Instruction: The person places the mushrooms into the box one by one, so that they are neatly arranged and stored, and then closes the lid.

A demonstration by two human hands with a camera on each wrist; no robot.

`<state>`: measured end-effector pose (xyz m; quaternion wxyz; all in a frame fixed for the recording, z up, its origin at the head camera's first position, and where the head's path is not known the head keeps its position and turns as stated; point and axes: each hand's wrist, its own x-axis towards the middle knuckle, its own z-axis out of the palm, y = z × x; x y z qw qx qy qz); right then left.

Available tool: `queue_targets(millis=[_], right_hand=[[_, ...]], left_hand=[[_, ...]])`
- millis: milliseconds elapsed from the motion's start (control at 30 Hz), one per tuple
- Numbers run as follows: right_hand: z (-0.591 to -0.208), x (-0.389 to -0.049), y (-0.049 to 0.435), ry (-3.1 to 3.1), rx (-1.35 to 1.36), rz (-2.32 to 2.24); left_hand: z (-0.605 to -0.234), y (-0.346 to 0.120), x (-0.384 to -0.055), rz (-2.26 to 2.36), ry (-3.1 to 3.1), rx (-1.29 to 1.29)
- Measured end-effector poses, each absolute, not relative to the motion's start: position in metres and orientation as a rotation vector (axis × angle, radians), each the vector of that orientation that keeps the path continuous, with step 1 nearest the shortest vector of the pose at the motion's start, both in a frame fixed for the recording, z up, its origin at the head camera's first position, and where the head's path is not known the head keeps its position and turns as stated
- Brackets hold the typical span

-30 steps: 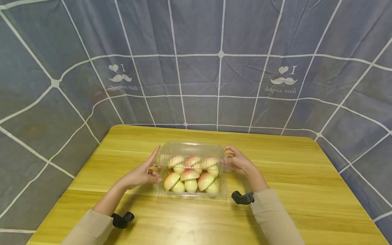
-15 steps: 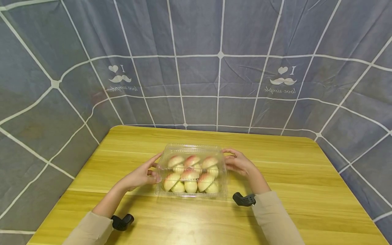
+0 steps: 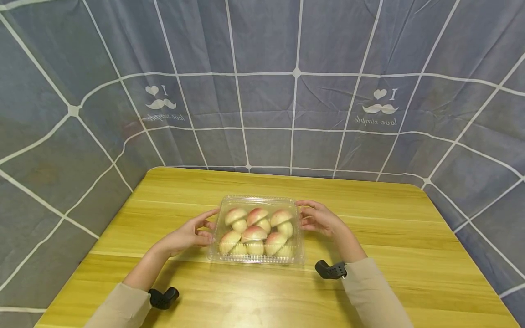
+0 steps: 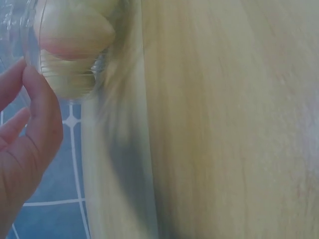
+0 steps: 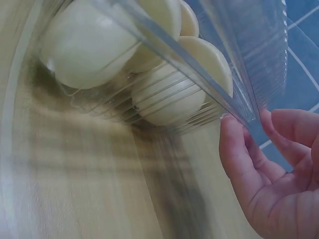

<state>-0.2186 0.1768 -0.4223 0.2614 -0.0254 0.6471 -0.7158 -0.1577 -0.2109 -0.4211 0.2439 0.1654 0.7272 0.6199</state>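
A clear plastic clamshell box (image 3: 262, 257) stands on the wooden table, its hinged lid (image 3: 262, 202) down over the base. In the right wrist view a narrow wedge of space shows between the lid edge (image 5: 239, 55) and the base rim (image 5: 184, 57). Inside, in two rows, sit several pale yellow, peach-like fruits (image 3: 254, 232) with a red blush. My left hand (image 3: 186, 234) pinches the box's left rim between thumb and finger. At the right rim, my right hand (image 3: 321, 218) has its thumb and fingers on the lid and base edges.
The wooden table (image 3: 369, 237) reaches out on both sides of the box and in front of it. A grey-blue curtain (image 3: 266, 100) with white lines hangs behind and at both sides. Black wrist cameras (image 3: 164, 298) sit at the sleeve cuffs.
The lid has swung down from raised at the back to lying over the fruits. Both hands stay at the box's sides, and the base has kept its place.
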Motion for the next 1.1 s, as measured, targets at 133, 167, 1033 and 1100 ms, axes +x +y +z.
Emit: queue_targets(millis=[133, 167, 1033, 1100], right_hand=[[-0.419, -0.214, 0.178, 1.79, -0.095, -1.886], [-0.419, -0.213, 0.179, 1.796, -0.108, -1.872], [-0.415, -0.178, 0.187, 1.685, -0.372, -1.695], [-0.414, -0.173, 0.188, 1.665, -0.392, -1.675]], left_hand=[[-0.422, -0.213, -0.159, 1.724, 1.92, 0.38], [-0.422, -0.213, -0.159, 1.734, 1.899, 0.357], [-0.413, -0.214, -0.156, 1.62, 1.641, 0.376], [-0.413, -0.213, -0.155, 1.607, 1.659, 0.365]])
